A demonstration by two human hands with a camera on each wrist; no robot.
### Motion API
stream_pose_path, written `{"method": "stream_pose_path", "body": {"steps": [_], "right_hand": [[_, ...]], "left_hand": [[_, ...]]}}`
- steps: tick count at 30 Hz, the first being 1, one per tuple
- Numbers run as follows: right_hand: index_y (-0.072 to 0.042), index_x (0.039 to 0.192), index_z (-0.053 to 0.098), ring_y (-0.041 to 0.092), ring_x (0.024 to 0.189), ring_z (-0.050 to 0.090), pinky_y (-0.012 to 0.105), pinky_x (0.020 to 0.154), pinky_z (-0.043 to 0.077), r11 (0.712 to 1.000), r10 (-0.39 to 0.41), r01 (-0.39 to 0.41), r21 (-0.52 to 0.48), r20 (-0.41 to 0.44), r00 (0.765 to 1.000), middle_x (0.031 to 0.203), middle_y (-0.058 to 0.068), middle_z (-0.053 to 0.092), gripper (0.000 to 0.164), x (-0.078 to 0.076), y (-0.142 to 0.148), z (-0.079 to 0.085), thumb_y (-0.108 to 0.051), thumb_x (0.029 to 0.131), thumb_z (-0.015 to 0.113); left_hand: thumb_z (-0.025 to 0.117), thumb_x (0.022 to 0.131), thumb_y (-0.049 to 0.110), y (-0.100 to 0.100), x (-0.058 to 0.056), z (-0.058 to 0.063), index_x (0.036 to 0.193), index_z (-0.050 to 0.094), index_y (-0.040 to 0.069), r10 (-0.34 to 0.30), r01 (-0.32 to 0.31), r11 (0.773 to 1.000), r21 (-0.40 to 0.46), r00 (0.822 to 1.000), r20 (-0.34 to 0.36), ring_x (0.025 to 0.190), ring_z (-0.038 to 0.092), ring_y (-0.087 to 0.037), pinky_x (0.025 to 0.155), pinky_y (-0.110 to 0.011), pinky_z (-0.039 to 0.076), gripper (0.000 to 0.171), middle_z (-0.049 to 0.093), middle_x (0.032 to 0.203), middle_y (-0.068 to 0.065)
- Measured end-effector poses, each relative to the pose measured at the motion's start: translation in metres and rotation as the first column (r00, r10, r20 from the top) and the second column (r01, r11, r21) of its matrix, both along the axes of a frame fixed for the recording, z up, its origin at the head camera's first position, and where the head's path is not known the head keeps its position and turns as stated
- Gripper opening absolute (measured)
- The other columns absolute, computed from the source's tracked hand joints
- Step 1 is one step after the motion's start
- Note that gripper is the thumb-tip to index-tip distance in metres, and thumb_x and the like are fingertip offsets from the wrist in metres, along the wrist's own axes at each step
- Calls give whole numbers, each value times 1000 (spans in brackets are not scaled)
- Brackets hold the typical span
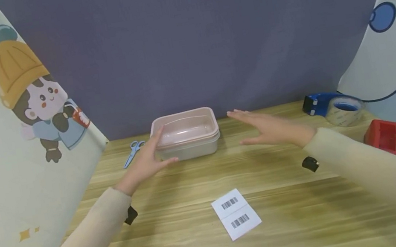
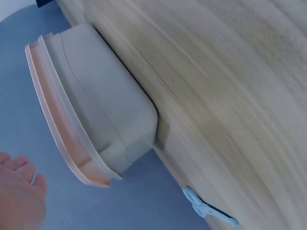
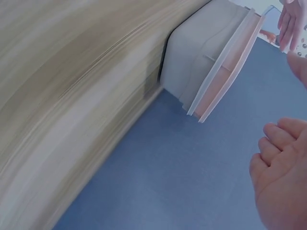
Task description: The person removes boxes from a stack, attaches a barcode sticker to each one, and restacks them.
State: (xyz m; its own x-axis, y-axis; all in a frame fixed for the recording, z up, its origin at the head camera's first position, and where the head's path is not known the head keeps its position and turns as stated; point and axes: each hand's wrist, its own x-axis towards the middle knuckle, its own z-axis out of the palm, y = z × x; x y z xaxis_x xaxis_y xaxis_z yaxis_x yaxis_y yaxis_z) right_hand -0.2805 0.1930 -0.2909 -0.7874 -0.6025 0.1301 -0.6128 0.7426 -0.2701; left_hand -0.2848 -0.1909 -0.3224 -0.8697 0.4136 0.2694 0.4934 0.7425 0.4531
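Note:
Two nested plastic containers, a pink one [image 1: 187, 129] set inside a pale grey one [image 1: 192, 150], stand at the back of the wooden table. My left hand [image 1: 145, 160] is held up at their left side, thumb spread from the straight fingers, overlapping the rim in the head view. On the other side my right hand [image 1: 265, 128] hovers with extended fingers, a gap between it and the containers. Both palms face inward and hold nothing. The right wrist view shows the right palm [image 3: 283, 167] beside the stack.
Light blue scissors [image 1: 133, 153] lie left of the containers. A white sheet with two barcodes [image 1: 236, 213] lies near the front. At the right are a blue tape dispenser [image 1: 321, 104] with a clear tape roll [image 1: 344, 111] and a red block-shaped holder [image 1: 384, 137]. A dark curtain [image 1: 185, 43] hangs behind.

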Motion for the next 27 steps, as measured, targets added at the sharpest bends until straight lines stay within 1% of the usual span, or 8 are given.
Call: {"method": "stream_pose_path", "body": {"steps": [2, 7, 10, 12, 15, 18, 23, 27], "right_hand": [[-30, 156, 14, 32, 147, 23, 57, 117, 27, 1000, 9, -9, -12, 1, 1000, 163, 5, 12, 86, -3, -5, -1, -61, 88, 57], [-23, 156, 17, 37, 145, 26, 57, 117, 26, 998, 43, -43, -40, 6, 999, 163, 9, 14, 84, -11, -19, -1, -50, 91, 61], [-21, 156, 19, 36, 145, 26, 57, 118, 25, 996, 66, -65, -64, 5, 998, 162, 9, 15, 82, -16, -28, -2, -44, 91, 64], [-22, 156, 19, 35, 145, 26, 57, 118, 25, 994, 75, -74, -75, 5, 997, 162, 9, 17, 82, -19, -34, -3, -44, 91, 65], [-23, 155, 21, 34, 145, 27, 56, 118, 25, 994, 72, -71, -88, 5, 997, 161, 8, 20, 83, -25, -42, -5, -50, 89, 64], [-20, 155, 23, 32, 144, 30, 52, 119, 25, 993, 67, -66, -98, 8, 998, 160, 8, 24, 85, -31, -50, -8, -53, 88, 64], [-10, 152, 30, 33, 139, 39, 48, 118, 30, 987, 81, -78, -139, 11, 997, 153, 13, 37, 82, -42, -62, -12, -42, 88, 69], [-6, 149, 36, 34, 130, 50, 46, 113, 39, 982, 96, -93, -163, 9, 995, 146, 14, 48, 77, -48, -70, -15, -32, 86, 73]], "left_hand": [[79, 78, 45, -4, -4, 0, 157, 8, 19, 1, -1, 999, 36, 1000, -4, 144, 26, -40, 119, -54, 24, 109, 19, 160, -19], [82, 76, 37, -14, -13, -2, 157, 8, 15, 27, -32, 990, 139, 999, 38, 147, 19, -39, 120, -57, 18, 112, 14, 161, -18], [83, 75, 34, -22, -16, -5, 157, 5, 14, 48, -66, 981, 182, 994, 98, 148, 12, -39, 120, -60, 14, 115, 8, 163, -15], [84, 75, 34, -27, -18, -8, 157, 3, 15, 70, -94, 977, 190, 989, 130, 148, 12, -40, 119, -61, 14, 117, 5, 163, -14], [84, 75, 34, -34, -22, -11, 157, 2, 15, 96, -125, 972, 196, 984, 152, 148, 12, -41, 119, -61, 15, 117, 4, 163, -14], [84, 75, 32, -37, -26, -14, 157, -1, 15, 106, -140, 967, 215, 981, 162, 148, 12, -40, 119, -61, 14, 119, 5, 164, -12], [82, 77, 26, -38, -34, -21, 155, -11, 18, 93, -147, 952, 269, 975, 203, 148, 10, -39, 119, -61, 11, 121, 4, 164, -9], [79, 81, 25, -37, -40, -27, 154, -14, 17, 81, -162, 942, 295, 960, 269, 148, 10, -41, 120, -59, 13, 119, 1, 164, -10]]}}
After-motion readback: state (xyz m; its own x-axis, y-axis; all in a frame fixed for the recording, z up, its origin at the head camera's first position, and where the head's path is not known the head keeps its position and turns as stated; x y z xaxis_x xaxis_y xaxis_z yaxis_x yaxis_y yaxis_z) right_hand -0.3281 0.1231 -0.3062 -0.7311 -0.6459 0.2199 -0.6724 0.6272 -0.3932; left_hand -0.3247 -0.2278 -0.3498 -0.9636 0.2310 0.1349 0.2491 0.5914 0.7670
